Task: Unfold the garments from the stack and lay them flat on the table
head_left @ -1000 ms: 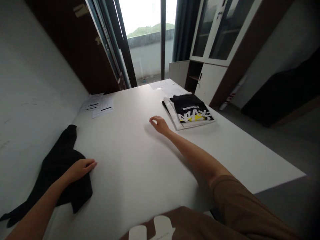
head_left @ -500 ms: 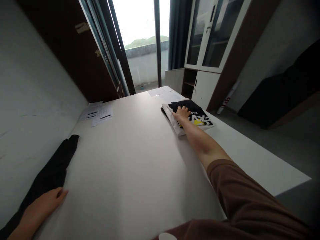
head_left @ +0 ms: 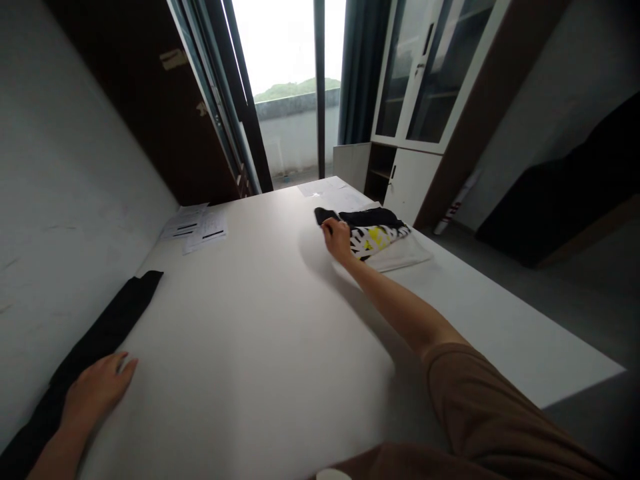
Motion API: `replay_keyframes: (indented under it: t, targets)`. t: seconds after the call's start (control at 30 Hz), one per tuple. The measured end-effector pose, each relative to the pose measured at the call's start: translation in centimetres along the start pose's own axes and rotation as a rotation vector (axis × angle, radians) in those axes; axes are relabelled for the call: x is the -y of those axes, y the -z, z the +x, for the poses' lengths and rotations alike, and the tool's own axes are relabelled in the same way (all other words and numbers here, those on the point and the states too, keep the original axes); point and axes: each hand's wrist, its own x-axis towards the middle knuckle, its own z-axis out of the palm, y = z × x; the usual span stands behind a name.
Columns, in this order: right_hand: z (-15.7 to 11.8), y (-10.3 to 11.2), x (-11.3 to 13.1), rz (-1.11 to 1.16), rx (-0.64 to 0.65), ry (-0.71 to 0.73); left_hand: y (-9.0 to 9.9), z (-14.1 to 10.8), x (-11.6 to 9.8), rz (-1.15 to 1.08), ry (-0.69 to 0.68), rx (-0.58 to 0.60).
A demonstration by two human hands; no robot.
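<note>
My right hand [head_left: 337,238] is closed on the left end of a folded black T-shirt [head_left: 373,219] with white and yellow print. That end is lifted and the printed part bends in folds. Under it lies a folded white garment [head_left: 403,255], flat on the white table [head_left: 260,320]. At the lower left, my left hand [head_left: 99,390] rests at the table's side with thumb and fingers apart, holding nothing I can see. It lies against a long dark cloth [head_left: 107,327] stretched along the wall, whose kind I cannot make out.
Printed papers [head_left: 200,230] lie at the table's far left corner. More sheets [head_left: 333,193] are at the far end, behind the garments. A white cabinet [head_left: 417,180] with glass doors stands beyond, its low door ajar. A wall [head_left: 60,167] borders the left side.
My right hand has closed on the black T-shirt and drawn it left, baring more of the white garment. My left hand has shifted slightly forward, its fingers more spread.
</note>
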Motion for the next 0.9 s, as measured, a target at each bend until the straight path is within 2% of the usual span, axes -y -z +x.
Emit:
replay_keyframes:
  t: [0.1, 0.17, 0.23, 0.3, 0.4, 0.53, 0.63, 0.7, 0.8, 0.87, 0.9]
  targets:
    - [-6.8, -2.3, 5.7, 0.318, 0.322, 0.361, 1.5, 1.7, -4.7, -0.116, -0.099, -0.049]
    - [-11.4, -3.2, 8.8, 0.501, 0.596, 0.535, 2.7, 2.7, -8.2, -0.196, -0.174, -0.121]
    - [-15.1, -3.6, 10.8, 0.641, 0.807, 0.651, 3.5, 3.4, -11.7, -0.277, -0.251, -0.194]
    - [-17.4, -3.7, 12.0, 0.728, 0.955, 0.751, 3.6, 3.5, -15.3, -0.352, -0.325, -0.21]
    - [-18.6, -3.5, 12.7, 0.812, 1.047, 0.782, 2.4, 2.8, -21.4, -0.41, -0.408, -0.112]
    - [-18.0, -2.8, 12.2, 0.797, 0.975, 0.646, -0.2, 1.2, -30.4, -0.39, -0.517, -0.057]
    - [-16.1, -2.7, 10.5, 0.658, 0.814, 0.498, -1.6, -0.1, -36.4, -0.348, -0.41, -0.01]
    - [-14.0, -2.8, 8.5, 0.559, 0.686, 0.406, -2.2, -0.8, -39.2, -0.332, -0.384, -0.016]
    - [-10.2, -2.7, 4.4, 0.441, 0.454, 0.244, -2.7, -1.5, -40.5, -0.336, -0.403, -0.061]
    - [-7.7, -2.1, 1.3, 0.356, 0.285, 0.127, -2.7, -1.1, -39.2, -0.313, -0.416, -0.078]
    - [-6.6, -1.7, -0.2, 0.306, 0.219, 0.077, -2.7, -0.6, -37.8, -0.287, -0.412, -0.086]
